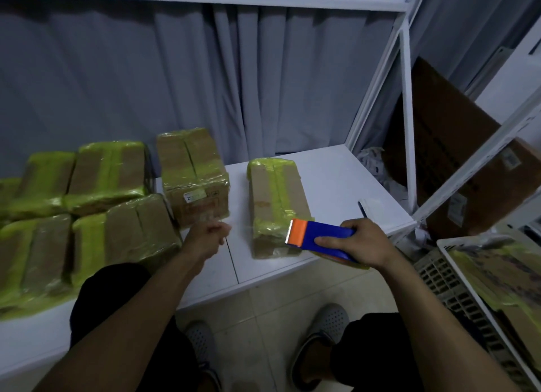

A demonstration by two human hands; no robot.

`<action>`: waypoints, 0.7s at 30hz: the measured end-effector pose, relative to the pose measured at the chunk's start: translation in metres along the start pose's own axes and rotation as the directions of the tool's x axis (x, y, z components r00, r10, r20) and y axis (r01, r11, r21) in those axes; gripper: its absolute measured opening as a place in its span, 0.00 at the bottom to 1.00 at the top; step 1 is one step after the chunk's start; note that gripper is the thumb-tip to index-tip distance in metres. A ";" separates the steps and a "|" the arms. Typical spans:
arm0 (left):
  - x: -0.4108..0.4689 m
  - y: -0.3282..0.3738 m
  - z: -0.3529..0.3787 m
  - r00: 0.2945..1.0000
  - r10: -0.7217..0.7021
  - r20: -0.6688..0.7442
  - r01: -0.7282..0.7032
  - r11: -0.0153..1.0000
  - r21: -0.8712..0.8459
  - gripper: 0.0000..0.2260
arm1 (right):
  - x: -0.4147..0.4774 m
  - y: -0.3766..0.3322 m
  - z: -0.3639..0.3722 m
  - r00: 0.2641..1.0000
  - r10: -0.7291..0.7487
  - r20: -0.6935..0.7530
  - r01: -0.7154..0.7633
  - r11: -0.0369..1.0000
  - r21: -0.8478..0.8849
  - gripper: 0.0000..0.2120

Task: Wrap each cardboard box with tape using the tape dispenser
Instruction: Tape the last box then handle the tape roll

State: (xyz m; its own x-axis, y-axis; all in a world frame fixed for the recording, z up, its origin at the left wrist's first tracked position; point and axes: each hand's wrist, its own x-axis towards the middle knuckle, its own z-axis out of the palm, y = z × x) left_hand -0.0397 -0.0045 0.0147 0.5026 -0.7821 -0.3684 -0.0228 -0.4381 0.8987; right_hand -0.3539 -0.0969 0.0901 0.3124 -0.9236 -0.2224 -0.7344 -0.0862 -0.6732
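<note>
Blue tape dispenser (322, 235) is gripped in the right hand (363, 242), right by the box (278, 204) near the counter's (336, 180) front edge. Left hand (205, 238) looks like it's pinching the tape (248, 225) end taut, probably so it lays flat.

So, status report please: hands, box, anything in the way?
Right hand grips tape dispenser at box near end. Left hand seems to pinch tape pulled out, blurred. Wrapped boxes left, clear of it.

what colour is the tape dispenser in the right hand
Blue body with an orange front plate by the blade; the tape dispenser shows in the head view, held by the right hand.
</note>
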 end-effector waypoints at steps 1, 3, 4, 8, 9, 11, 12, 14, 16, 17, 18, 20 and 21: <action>0.003 -0.005 -0.001 1.000 -0.025 -0.018 0.025 1.000 0.005 0.04 | 0.002 -0.002 0.000 1.000 -0.010 -0.022 0.009 0.999 -0.052 0.24; 0.007 -0.013 0.005 0.997 -0.056 -0.057 0.054 0.998 -0.027 0.04 | 0.007 -0.009 0.006 0.999 -0.026 -0.028 0.023 0.995 -0.102 0.24; 0.008 -0.014 0.007 0.995 -0.071 -0.076 0.067 0.996 -0.054 0.05 | 0.008 -0.012 0.009 0.999 -0.034 -0.025 0.031 0.992 -0.120 0.24; 0.011 -0.012 0.011 0.985 -0.150 -0.081 0.135 0.977 -0.163 0.06 | 0.014 -0.023 0.012 0.997 -0.059 -0.054 0.042 0.962 -0.271 0.26; 0.012 -0.014 0.012 0.987 -0.144 -0.075 0.131 0.978 -0.161 0.06 | 0.015 -0.025 0.012 0.996 -0.067 -0.062 0.045 0.950 -0.308 0.26; 0.013 -0.017 0.018 0.990 -0.111 -0.086 0.101 0.988 -0.120 0.08 | 0.018 -0.028 0.014 0.996 -0.068 -0.063 0.041 0.936 -0.350 0.27; 0.014 -0.020 0.021 0.990 -0.101 -0.101 0.089 0.989 -0.115 0.08 | 0.019 -0.030 0.014 0.996 -0.061 -0.058 0.036 0.932 -0.361 0.27; 0.015 -0.022 0.027 0.988 -0.089 -0.127 0.073 0.990 -0.124 0.10 | 0.023 -0.032 0.016 0.998 -0.048 -0.044 0.028 0.924 -0.380 0.29; 0.017 -0.022 0.031 0.987 -0.078 -0.144 0.063 0.992 -0.110 0.11 | 0.026 -0.036 0.016 0.999 -0.039 -0.031 0.023 0.915 -0.403 0.29; 0.019 -0.023 0.032 0.987 -0.075 -0.145 0.059 0.992 -0.109 0.11 | 0.027 -0.038 0.016 0.999 -0.033 -0.025 0.020 0.911 -0.413 0.30; 0.021 -0.023 0.033 0.987 -0.076 -0.143 0.060 0.992 -0.114 0.11 | 0.029 -0.039 0.016 1.000 -0.026 -0.016 0.017 0.907 -0.421 0.30; 0.026 -0.024 0.035 0.987 -0.087 -0.135 0.070 0.989 -0.127 0.11 | 0.033 -0.042 0.016 1.000 -0.015 0.004 0.015 0.893 -0.450 0.29; 0.029 -0.024 0.036 0.987 -0.097 -0.131 0.079 0.988 -0.130 0.11 | 0.035 -0.044 0.017 1.000 -0.014 0.004 0.015 0.881 -0.473 0.29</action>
State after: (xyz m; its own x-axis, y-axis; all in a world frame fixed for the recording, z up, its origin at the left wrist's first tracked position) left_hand -0.0559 -0.0327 -0.0264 0.6111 -0.6714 -0.4192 0.1301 -0.4373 0.8899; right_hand -0.3005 -0.1187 0.0997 0.3254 -0.9206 -0.2160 -0.9275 -0.2663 -0.2625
